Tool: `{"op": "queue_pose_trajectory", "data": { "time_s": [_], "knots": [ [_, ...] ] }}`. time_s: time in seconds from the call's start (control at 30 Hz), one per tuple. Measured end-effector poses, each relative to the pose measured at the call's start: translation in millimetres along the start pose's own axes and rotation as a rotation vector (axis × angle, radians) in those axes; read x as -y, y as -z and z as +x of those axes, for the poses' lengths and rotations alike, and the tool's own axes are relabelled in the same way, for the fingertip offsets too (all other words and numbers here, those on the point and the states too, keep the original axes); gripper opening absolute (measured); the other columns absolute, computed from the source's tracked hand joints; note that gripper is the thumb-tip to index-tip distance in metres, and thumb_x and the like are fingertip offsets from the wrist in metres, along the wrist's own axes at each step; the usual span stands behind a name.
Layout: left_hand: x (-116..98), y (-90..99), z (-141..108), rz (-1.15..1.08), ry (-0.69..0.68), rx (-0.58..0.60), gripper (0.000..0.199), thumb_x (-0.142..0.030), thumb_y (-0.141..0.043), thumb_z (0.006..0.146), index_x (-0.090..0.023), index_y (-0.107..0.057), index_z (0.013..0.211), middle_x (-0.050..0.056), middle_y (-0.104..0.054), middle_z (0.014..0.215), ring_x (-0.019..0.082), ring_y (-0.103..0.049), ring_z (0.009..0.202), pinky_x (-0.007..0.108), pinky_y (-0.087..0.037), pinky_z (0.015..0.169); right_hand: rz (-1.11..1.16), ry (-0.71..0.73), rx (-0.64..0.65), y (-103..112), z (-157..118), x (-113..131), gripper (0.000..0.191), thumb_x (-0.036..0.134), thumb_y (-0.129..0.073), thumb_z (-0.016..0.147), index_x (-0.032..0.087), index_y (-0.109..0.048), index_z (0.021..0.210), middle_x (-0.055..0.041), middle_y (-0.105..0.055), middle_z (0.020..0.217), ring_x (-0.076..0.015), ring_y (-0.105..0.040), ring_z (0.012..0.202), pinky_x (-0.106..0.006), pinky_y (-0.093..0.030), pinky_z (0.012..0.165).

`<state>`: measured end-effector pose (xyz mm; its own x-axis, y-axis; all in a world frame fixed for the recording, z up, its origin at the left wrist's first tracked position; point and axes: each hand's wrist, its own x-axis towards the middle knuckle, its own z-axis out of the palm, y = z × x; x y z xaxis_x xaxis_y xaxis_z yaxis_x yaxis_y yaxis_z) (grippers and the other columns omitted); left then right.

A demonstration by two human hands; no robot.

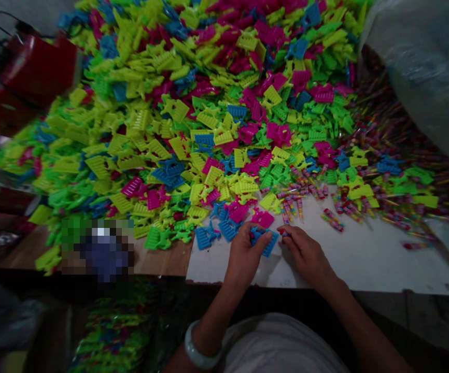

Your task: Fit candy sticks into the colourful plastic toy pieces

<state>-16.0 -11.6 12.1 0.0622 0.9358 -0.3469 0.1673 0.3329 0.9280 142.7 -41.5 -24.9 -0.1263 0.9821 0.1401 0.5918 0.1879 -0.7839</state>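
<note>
Two bare hands are working close together above the white tabletop [318,269]. The left hand [242,256] is gripping a blue plastic piece [272,244], thumb on top and fingers closed beneath. The right hand [310,259] is hovering just beside it, thumb and index nearly together, seemingly pinching a small red item [282,232]; its full shape is too blurred to tell. Good handling is probably calling for a firm left hold near the piece's middle, its edge exposed, and a light right pinch. Colorful plastic pieces [135,122] are lying heaped beyond, with slim tubes [332,220] scattering rightward.
</note>
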Motion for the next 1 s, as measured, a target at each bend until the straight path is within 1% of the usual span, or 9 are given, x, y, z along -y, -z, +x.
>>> {"op": "queue_pose_trajectory", "data": {
  "time_s": [0.2,0.33,0.43,0.5,0.6,0.67,0.77,0.9,1.0],
  "knots": [
    [-1,-0.3,0,0.014,0.002,-0.006,0.019,-0.034,-0.061,0.077,-0.019,-0.05,0.08,-0.005,-0.05,0.071,0.009,-0.047,0.064,0.023,-0.04,0.061,0.002,0.024,0.014,-3,0,0,0.025,0.026,-0.04,0.094,0.019,-0.054,0.113,-0.0096,-0.066,0.102,-0.0182,-0.063,0.094,-0.031,-0.053,0.081],
    [-1,-0.3,1,0.063,-0.009,0.006,0.019,-0.033,-0.061,0.077,-0.019,-0.049,0.078,-0.006,-0.048,0.068,0.01,-0.045,0.063,0.023,-0.038,0.061,-0.002,0.037,-0.005,-4,-1,-1,0.025,0.025,-0.041,0.093,0.02,-0.054,0.114,-0.0082,-0.066,0.102,-0.0179,-0.063,0.094,-0.031,-0.053,0.081],
    [-1,-2.6,0,0.137,-0.035,-0.028,0.016,-0.031,-0.06,0.077,-0.019,-0.049,0.079,-0.006,-0.048,0.068,0.01,-0.045,0.063,0.024,-0.037,0.061,-0.046,0.1,-0.061,-6,-1,-3,0.025,0.022,-0.043,0.092,0.019,-0.055,0.113,-0.009,-0.066,0.101,-0.0187,-0.063,0.094,-0.033,-0.053,0.083],
    [1,-4.8,-1,0.156,-0.055,-0.056,0.014,-0.029,-0.059,0.078,-0.019,-0.05,0.082,-0.005,-0.051,0.071,0.011,-0.047,0.067,0.024,-0.038,0.064,-0.069,0.154,-0.082,-7,-1,-4,0.024,0.02,-0.044,0.091,0.019,-0.055,0.112,-0.0094,-0.067,0.098,-0.019,-0.063,0.092,-0.033,-0.054,0.081],
    [5,-7.1,-2,0.075,-0.042,-0.066,0.013,-0.03,-0.056,0.079,-0.019,-0.05,0.083,-0.004,-0.054,0.075,0.011,-0.05,0.071,0.024,-0.04,0.068,-0.048,0.179,-0.052,-9,0,-4,0.023,0.019,-0.044,0.091,0.019,-0.055,0.111,-0.0091,-0.067,0.097,-0.0183,-0.065,0.09,-0.032,-0.056,0.078],
    [6,-7.5,-4,0.011,-0.013,-0.053,0.015,-0.032,-0.056,0.079,-0.02,-0.049,0.082,-0.005,-0.053,0.073,0.011,-0.049,0.069,0.024,-0.041,0.066,-0.024,0.171,-0.033,-9,-1,-5,0.022,0.019,-0.043,0.092,0.02,-0.054,0.111,-0.0085,-0.068,0.097,-0.0175,-0.066,0.088,-0.031,-0.057,0.076],
    [6,-7.7,-5,0.007,-0.006,-0.042,0.015,-0.032,-0.057,0.078,-0.02,-0.048,0.081,-0.006,-0.051,0.07,0.011,-0.048,0.066,0.023,-0.04,0.062,-0.049,0.209,-0.041,-10,-3,-9,0.025,0.017,-0.042,0.091,0.02,-0.053,0.114,-0.0083,-0.068,0.098,-0.0174,-0.066,0.089,-0.031,-0.057,0.076],
    [6,-8.3,-5,0.105,-0.063,-0.078,0.012,-0.027,-0.058,0.077,-0.02,-0.049,0.077,-0.006,-0.051,0.068,0.011,-0.048,0.066,0.024,-0.038,0.063,-0.153,0.311,-0.118,-13,-8,-16,0.033,0.015,-0.046,0.089,0.021,-0.051,0.121,-0.01,-0.068,0.102,-0.0205,-0.065,0.095,-0.037,-0.058,0.081],
    [8,-8.4,-4,0.065,-0.041,-0.064,0.012,-0.028,-0.059,0.076,-0.02,-0.049,0.077,-0.005,-0.053,0.069,0.012,-0.049,0.067,0.024,-0.039,0.064,-0.169,0.332,-0.143,-16,-11,-18,0.038,0.012,-0.046,0.088,0.021,-0.049,0.125,-0.0108,-0.068,0.102,-0.0213,-0.065,0.096,-0.038,-0.058,0.081]
  ]
}}
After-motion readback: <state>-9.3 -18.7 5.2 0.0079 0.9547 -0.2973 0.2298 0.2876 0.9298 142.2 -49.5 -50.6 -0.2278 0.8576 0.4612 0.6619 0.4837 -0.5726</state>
